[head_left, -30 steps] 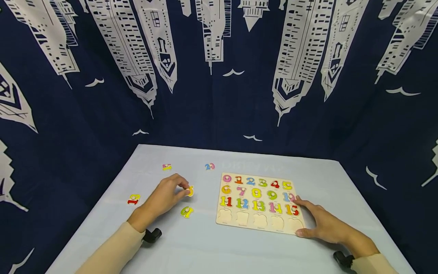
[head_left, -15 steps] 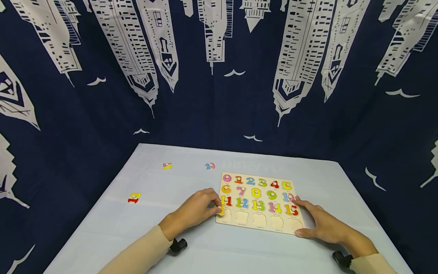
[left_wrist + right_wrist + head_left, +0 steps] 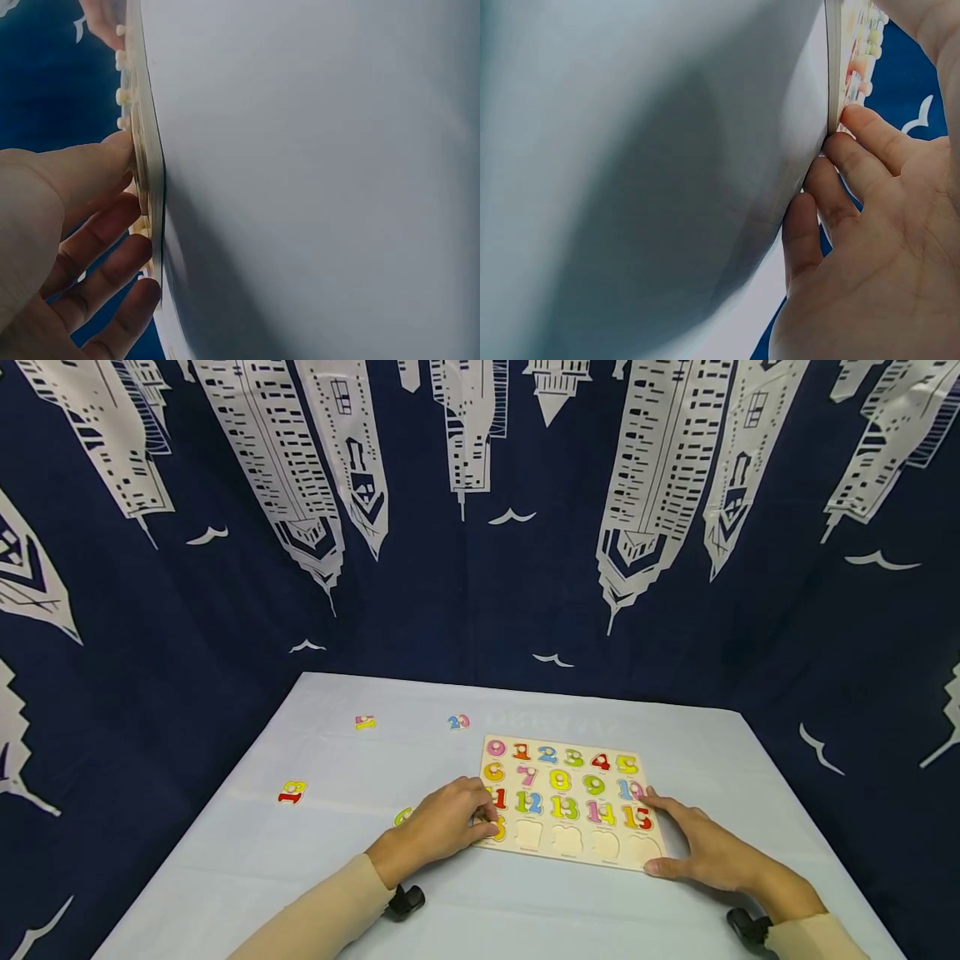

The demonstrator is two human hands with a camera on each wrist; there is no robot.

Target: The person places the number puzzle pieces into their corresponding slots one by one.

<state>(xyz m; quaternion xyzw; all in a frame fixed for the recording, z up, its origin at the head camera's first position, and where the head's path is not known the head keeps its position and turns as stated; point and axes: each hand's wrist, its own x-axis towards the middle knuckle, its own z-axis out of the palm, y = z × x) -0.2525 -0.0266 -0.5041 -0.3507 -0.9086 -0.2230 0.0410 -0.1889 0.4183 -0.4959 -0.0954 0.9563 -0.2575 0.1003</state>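
Observation:
A wooden number puzzle board (image 3: 592, 857) lies on the table, its upper rows filled with coloured number pieces. At the lower left recess, my left hand (image 3: 442, 818) pinches a yellow number puzzle piece (image 3: 500, 832), partly hidden by the fingers. In the left wrist view the thumb and fingers of my left hand (image 3: 82, 195) are at the board's edge (image 3: 154, 172). My right hand (image 3: 708, 852) rests against the board's right side, thumb near the lower right corner. Its fingers (image 3: 862, 169) touch the board edge in the right wrist view.
Loose number pieces lie on the white table (image 3: 525, 910): a blue-pink one (image 3: 459, 722), a pink-yellow one (image 3: 365, 722), a red-yellow one (image 3: 292, 792). A green one (image 3: 403, 816) is partly hidden behind the left hand. A navy patterned curtain (image 3: 450, 602) surrounds the table.
My left hand has carried the yellow piece rightward from the table to the board's lower left recess. The right hand has stayed at the board's right side.

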